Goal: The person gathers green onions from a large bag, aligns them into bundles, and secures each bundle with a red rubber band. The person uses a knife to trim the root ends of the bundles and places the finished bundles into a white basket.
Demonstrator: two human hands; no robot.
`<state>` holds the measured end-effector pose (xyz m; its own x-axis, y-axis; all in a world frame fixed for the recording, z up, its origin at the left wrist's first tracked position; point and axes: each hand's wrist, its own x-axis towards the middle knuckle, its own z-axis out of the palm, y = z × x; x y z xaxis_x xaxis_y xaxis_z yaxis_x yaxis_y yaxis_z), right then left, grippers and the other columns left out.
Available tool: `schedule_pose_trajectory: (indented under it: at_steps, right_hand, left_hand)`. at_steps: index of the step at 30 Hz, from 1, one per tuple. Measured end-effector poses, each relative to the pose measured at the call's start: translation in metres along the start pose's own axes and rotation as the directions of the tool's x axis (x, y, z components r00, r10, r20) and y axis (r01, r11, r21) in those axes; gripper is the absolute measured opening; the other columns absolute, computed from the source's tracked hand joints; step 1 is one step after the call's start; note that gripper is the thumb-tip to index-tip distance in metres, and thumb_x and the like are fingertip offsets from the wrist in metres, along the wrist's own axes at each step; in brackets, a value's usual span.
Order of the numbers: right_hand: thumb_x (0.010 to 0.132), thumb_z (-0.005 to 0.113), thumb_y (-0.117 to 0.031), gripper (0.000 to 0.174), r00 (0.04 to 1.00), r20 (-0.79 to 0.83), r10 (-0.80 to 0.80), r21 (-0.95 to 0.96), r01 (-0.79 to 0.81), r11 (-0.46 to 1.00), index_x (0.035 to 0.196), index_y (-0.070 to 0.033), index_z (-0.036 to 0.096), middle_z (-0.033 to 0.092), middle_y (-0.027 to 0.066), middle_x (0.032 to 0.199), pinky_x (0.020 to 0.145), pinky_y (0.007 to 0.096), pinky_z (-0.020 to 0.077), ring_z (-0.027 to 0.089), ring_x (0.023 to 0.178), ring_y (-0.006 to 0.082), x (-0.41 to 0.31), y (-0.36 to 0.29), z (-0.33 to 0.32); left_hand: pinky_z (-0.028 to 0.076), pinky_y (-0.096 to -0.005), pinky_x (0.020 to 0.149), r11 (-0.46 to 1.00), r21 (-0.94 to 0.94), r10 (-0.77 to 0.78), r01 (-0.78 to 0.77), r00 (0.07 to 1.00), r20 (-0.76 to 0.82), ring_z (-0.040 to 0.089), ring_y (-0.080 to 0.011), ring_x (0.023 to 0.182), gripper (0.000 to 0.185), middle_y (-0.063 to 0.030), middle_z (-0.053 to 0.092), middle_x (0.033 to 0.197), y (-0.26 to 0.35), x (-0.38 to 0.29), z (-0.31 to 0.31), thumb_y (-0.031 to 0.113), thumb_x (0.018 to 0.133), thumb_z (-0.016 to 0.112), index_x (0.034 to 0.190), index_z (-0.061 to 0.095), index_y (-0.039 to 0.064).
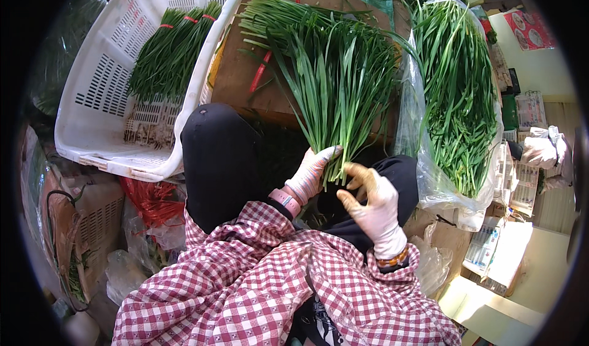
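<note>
A fanned bunch of garlic chives (329,92) is gripped low, near its pale cut ends, by my left hand (310,173) in a striped work glove. Its leaves spread up and away over the board. Just right of the stem ends is my right hand (370,198), in a pale glove with soiled fingertips. Its fingers are curled and apart, with nothing held between them. Behind the bunch, a pile of loose chives (280,21) lies sideways on the brown board (230,76). One red tie strip (261,72) rests on that board.
At the left, a white plastic crate (99,129) holds several chive bundles (172,56) with red bands. To the right stands a clear plastic bag (412,111) full of loose chives (455,88). Red tie strips (149,201) hang in a heap below the crate. Stacked crates (524,187) are farther right.
</note>
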<state>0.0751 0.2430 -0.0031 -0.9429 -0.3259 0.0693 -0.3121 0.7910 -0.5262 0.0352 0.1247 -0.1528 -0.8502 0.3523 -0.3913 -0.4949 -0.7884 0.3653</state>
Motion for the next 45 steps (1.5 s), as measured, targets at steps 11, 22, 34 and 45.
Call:
schedule_pose_trajectory:
  at_steps: [11,22,34,45]
  right_hand:
    - [0.083,0.076,-0.024,0.019,0.993,-0.082,-0.087,-0.213,0.068,0.975,0.095,-0.011,0.069,0.068,0.0075,0.077,0.062,0.0392,0.0506,0.067,0.069,0.0285,0.044,0.027,0.043]
    - [0.082,0.078,-0.013,0.012,0.957,0.174,-0.233,0.350,0.161,0.923,0.091,-0.010,0.070,0.071,0.0060,0.082,0.064,0.0346,0.0533,0.068,0.070,0.0254,0.007,-0.020,0.026]
    - [0.095,0.070,-0.021,0.064,0.944,-0.085,0.318,0.257,-0.288,0.923,0.148,0.000,0.042,0.047,0.0217,0.146,0.116,0.0409,0.0360,0.044,0.139,0.0357,0.010,0.042,0.050]
    - [0.087,0.070,-0.025,0.072,0.988,-0.121,0.091,-0.318,-0.126,0.940,0.149,-0.003,0.041,0.052,0.0186,0.141,0.119,0.0550,0.0234,0.046,0.134,0.0369,0.009,0.046,0.074]
  left_hand:
    - [0.058,-0.0336,0.081,0.990,-0.133,0.052,-0.054,0.999,-0.017,0.069,-0.0172,0.091,0.031,-0.0032,0.069,0.105,-0.018,0.011,-0.014,0.016,0.091,0.073,0.120,0.062,0.009]
    - [0.057,-0.0318,0.069,0.999,-0.020,-0.040,0.039,0.998,-0.053,0.065,-0.0146,0.077,0.032,-0.0012,0.068,0.095,-0.002,0.004,-0.004,0.019,0.093,0.071,0.122,0.062,0.010]
    - [0.059,-0.0352,0.081,0.991,-0.125,-0.037,0.038,0.999,0.017,0.070,-0.0186,0.090,0.035,-0.0072,0.072,0.108,-0.008,0.005,-0.015,0.033,0.095,0.067,0.118,0.067,0.007]
    - [0.057,-0.0349,0.088,0.989,-0.102,-0.095,0.103,0.992,0.081,0.068,-0.0178,0.099,0.042,-0.0057,0.071,0.112,-0.005,0.003,-0.011,0.037,0.095,0.070,0.124,0.065,0.008]
